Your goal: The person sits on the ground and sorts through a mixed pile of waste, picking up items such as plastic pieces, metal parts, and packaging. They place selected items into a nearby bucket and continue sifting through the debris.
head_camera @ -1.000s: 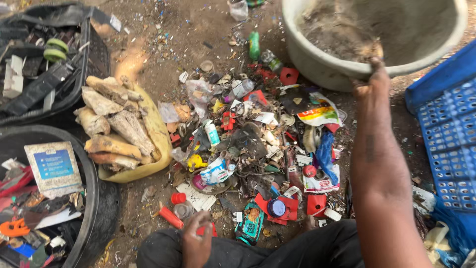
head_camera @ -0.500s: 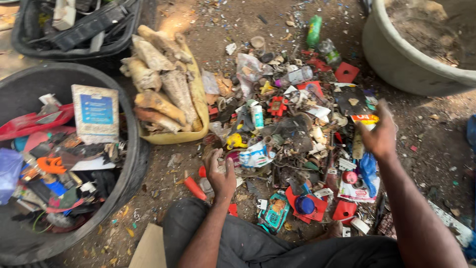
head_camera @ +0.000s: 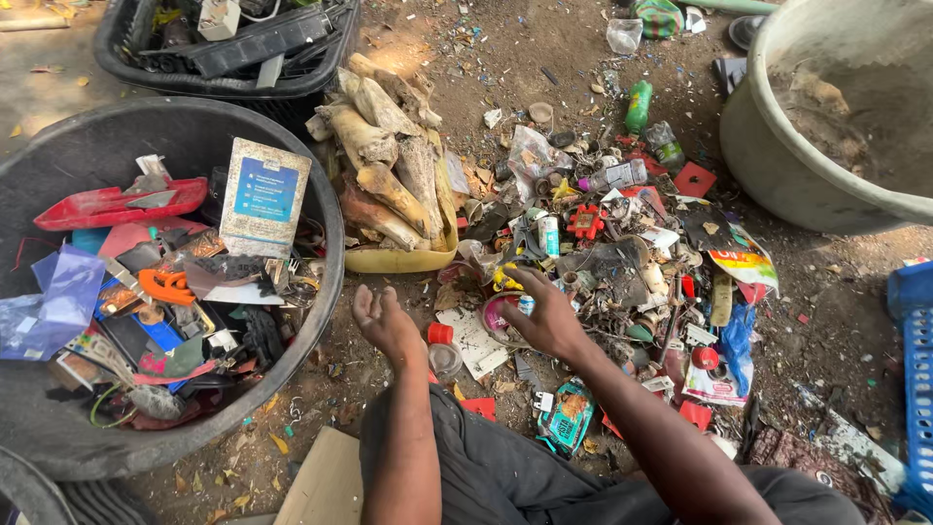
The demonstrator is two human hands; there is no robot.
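My left hand (head_camera: 389, 321) has turned over since half a second ago. It was palm-down on the dirt in the lower middle of the frame. Now it lies palm-up with the fingers loosely spread, so the grip is wide and holds nothing. It sits just beside the rim of the big black tub (head_camera: 328, 255), which fills the left of the frame and is heaped with plastic bits: a red tray (head_camera: 117, 204), an orange piece (head_camera: 165, 285) and a blue-and-white printed card (head_camera: 264, 199).

My right hand (head_camera: 549, 316) has moved further. A second ago it was on the rim of the grey basin (head_camera: 777, 165) at upper right, then over the right side of the scrap pile (head_camera: 622, 262). Now it has come across to the pile's near-left edge. The fingers are splayed down onto the litter, touching a pinkish round lid (head_camera: 498, 316), with a yellow scrap (head_camera: 505, 282) just past the fingertips. I cannot tell whether that grip has closed on anything, because the palm hides what is under it.

A small red cap (head_camera: 440, 332) sits on the ground between the two hands. Behind the pile, centre-top, a yellow tray (head_camera: 398, 261) holds pale gnarled chunks (head_camera: 389, 165) — bone or root, I can't say. A green bottle (head_camera: 638, 105) lies further up, and a blue crate (head_camera: 914, 389) cuts in at the right edge.
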